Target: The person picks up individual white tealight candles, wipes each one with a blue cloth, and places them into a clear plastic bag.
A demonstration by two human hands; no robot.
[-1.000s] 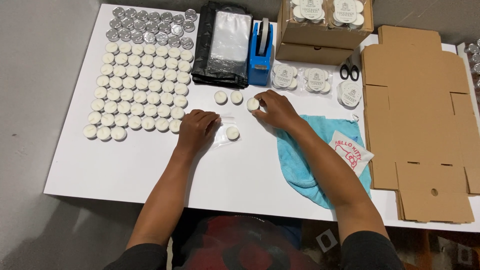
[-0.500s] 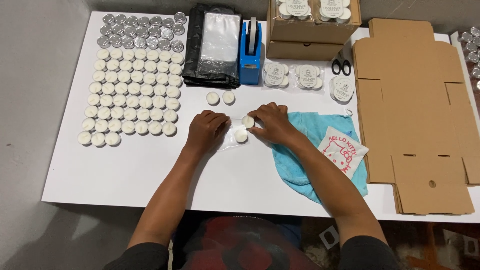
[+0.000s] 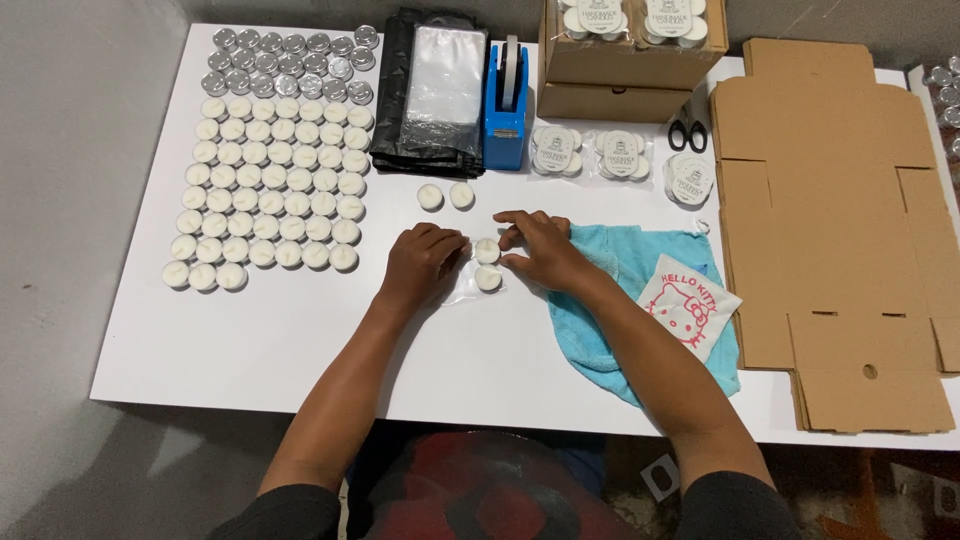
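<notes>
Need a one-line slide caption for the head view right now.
Left hand and right hand handle white tealight candles at a clear bag on a white table, beside rows of candles.

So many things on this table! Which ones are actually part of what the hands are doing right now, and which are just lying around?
In use:
- left hand holding the clear bag
- right hand at the two white candles in that bag
- two loose candles just beyond

Lying about:
- blue tape dispenser
- scissors
- blue cloth
- flat cardboard boxes
- silver cups
</notes>
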